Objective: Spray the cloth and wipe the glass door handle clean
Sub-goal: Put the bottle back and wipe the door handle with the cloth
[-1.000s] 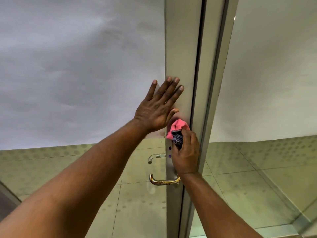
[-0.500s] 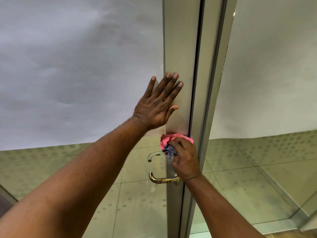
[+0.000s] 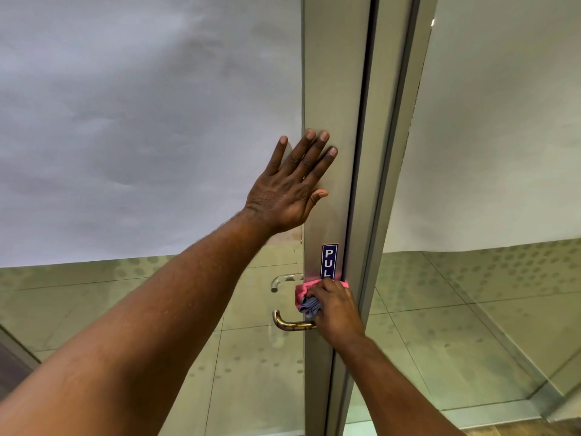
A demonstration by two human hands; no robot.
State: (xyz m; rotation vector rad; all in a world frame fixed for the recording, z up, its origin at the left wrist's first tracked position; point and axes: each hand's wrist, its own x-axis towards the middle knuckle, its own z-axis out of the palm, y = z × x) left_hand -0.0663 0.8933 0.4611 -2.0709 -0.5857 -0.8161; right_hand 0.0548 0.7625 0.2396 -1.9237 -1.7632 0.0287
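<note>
The right hand [image 3: 334, 309] grips a bunched pink cloth [image 3: 304, 294], pressing it on the metal door frame [image 3: 333, 89] just above the brass handle [image 3: 290, 324]. The cloth looks soft and light, best held wadded in the palm. Higher on the frame, the left hand [image 3: 289, 190] lies flat, fingers spread, holding nothing.

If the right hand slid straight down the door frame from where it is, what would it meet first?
Most likely the brass handle. The right hand, bunched around the pink cloth, sits on the frame just above where the handle joins it, possibly already touching.
</note>
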